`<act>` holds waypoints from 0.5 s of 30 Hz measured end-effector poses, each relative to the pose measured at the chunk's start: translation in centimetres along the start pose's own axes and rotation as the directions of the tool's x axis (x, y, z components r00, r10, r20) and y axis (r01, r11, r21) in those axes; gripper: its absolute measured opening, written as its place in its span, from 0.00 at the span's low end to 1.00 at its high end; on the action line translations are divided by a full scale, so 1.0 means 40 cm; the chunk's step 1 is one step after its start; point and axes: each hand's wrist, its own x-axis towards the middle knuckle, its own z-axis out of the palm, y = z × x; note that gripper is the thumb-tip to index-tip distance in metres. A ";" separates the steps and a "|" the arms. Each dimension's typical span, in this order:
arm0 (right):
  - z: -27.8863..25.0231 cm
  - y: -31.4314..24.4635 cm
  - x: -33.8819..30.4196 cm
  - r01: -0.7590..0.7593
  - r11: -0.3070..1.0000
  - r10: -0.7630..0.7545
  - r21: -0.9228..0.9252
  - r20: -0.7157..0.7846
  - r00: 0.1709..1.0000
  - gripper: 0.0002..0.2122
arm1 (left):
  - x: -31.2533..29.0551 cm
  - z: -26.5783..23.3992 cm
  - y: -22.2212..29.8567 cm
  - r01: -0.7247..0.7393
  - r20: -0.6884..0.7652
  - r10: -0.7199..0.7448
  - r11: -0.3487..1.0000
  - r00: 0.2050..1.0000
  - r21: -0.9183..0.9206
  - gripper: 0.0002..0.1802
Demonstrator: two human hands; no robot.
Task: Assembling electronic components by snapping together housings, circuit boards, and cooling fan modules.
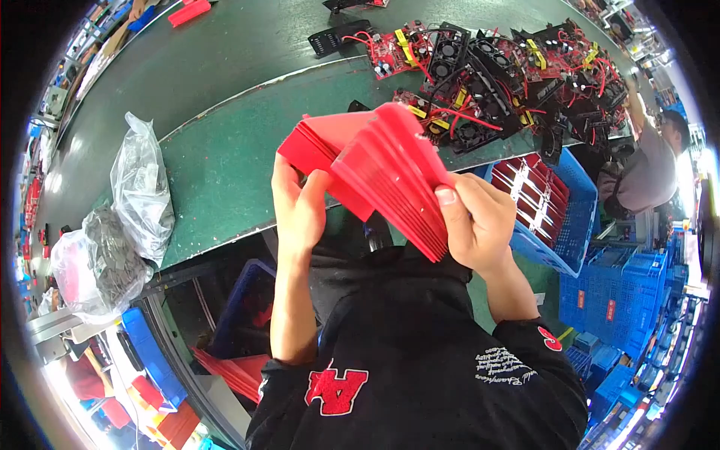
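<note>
A stack of thin red sheets (390,165), fanned apart in layers, is held up in front of my body over the table's near edge. My left hand (300,202) grips the stack's left part, its thumb pressed against the sheets. On the right side, my right hand (480,221) pinches the fanned edges, thumb on top. The sheets' lower right corners spread like steps. Part of the fingers of both hands is hidden behind the stack.
Circuit board assemblies (487,82) with black fans and red wires are heaped at the back right. Clear plastic bags (142,187) lie at the left. A blue crate (574,225) holding red boards stands at the right, near stacked blue crates (615,300). A person (649,172) is beyond.
</note>
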 end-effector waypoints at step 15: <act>0.099 0.225 -0.094 -0.636 -0.172 0.526 0.752 0.616 0.586 0.15 | 0.003 -0.125 0.122 -0.177 -0.115 0.284 0.817 0.952 0.549 0.25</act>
